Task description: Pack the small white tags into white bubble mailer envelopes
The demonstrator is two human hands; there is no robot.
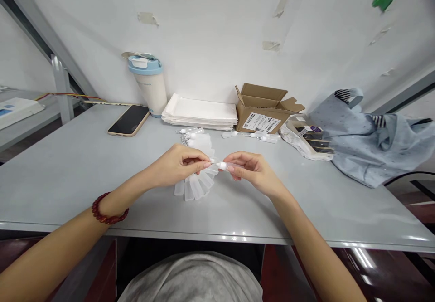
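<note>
Left hand (176,166) grips fanned bunch of small translucent plastic tubes (197,185); right hand (249,168) fingertips pinch small white cap (222,165) between hands, above grey table (68,170).

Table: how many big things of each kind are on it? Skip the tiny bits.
Phone: 1
Cup: 1
Paper stack: 1
Box: 1
Bag: 1
Tubes: they overlap too much to count, so they are left out
Total: 5
</note>
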